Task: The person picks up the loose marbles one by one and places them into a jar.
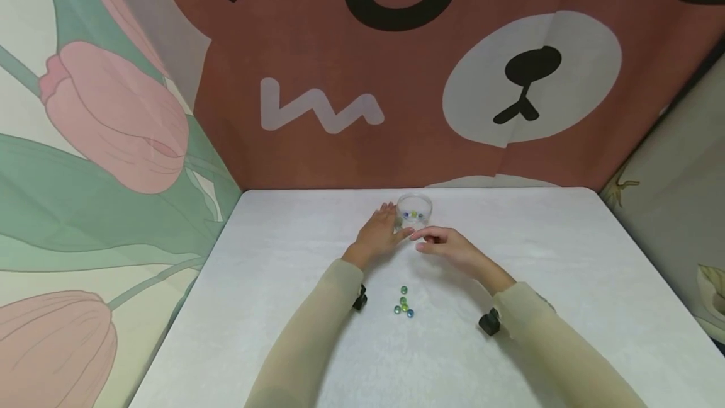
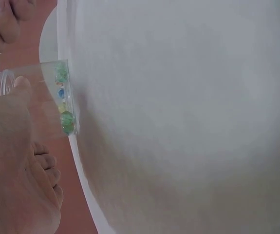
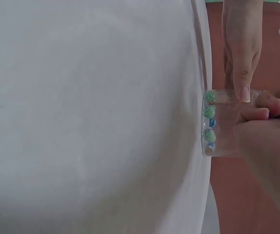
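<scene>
Steadying the mid-frame jar seems the step, left hand straight-fingered, right hand apparently empty, next likely needing a lower-centre marble pinched.

A clear, round jar stands upright just below the head view's centre, slightly right, coloured marbles (green, blue and yellowish) on its bottom. Lower down, five loose marbles, green and blue, lie clustered, the topmost slightly apart.
</scene>
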{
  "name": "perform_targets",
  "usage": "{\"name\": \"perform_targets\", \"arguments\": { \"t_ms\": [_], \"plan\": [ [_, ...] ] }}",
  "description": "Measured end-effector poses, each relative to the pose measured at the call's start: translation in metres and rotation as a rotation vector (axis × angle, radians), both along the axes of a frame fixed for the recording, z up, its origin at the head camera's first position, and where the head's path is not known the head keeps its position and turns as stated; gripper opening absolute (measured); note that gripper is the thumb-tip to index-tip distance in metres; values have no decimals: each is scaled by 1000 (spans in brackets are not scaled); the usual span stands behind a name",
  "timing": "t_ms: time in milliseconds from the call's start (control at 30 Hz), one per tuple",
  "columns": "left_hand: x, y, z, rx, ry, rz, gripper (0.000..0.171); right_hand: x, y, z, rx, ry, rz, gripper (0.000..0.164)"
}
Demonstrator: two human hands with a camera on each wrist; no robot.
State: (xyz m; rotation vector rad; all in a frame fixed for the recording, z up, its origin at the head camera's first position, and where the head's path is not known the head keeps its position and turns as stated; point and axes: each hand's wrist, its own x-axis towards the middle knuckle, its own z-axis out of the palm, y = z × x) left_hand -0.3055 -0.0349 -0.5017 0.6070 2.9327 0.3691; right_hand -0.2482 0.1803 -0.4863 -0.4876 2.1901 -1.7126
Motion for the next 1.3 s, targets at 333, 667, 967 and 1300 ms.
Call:
{"name": "perform_targets", "arguments": {
  "t_ms": [333,667,967,1300],
  "plan": [
    [4,0,4,18,-7,16,90,6,-6,-7,173,58,321,37],
    [2,-1,6,7,-1,12,91,6,-12,-12,367,111,435,38],
    [2,-1,5,24,17,-8,90,11,-18,-14,469,237,495,37],
    [2,0,5,17,17,-9,89,13,-22,-13,510,311,518,33]
  ]
}}
